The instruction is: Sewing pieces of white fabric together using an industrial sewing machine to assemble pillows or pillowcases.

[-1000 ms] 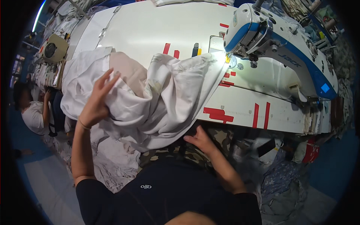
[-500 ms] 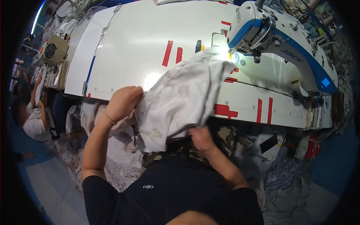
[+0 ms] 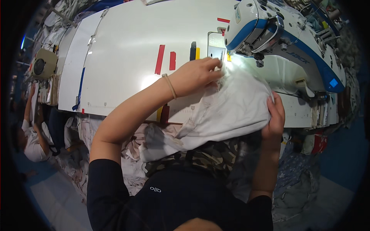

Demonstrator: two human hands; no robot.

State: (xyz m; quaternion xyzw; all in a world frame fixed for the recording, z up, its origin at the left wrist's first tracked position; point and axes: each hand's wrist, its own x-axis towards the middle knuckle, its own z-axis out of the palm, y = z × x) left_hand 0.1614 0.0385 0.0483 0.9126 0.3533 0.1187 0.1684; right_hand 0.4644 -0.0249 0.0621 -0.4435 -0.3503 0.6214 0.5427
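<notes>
A white cloth (image 3: 235, 109), creased and faintly stained, stretches from beneath the sewing machine's lit head (image 3: 246, 30) down over the table's front edge toward my lap. My left hand (image 3: 194, 77) is at the cloth's upper left edge, close to the needle area, its fingers curled in a pinch on the fabric. Motion blurs those fingertips a little. On the other side, my right hand (image 3: 275, 117) grips the cloth's right edge, with the fingers partly hidden.
Red tape strips (image 3: 160, 59) mark the white table (image 3: 127, 50). Crumpled pale fabric (image 3: 131, 169) is heaped below the table at left. A dark patterned cloth (image 3: 289, 169) lies low at right. Another person in a white shirt (image 3: 34, 142) is at far left.
My left hand has moved right and up toward the needle area. My right hand has risen from the cloth's lower edge to its right edge. The cloth has turned and spread to the right.
</notes>
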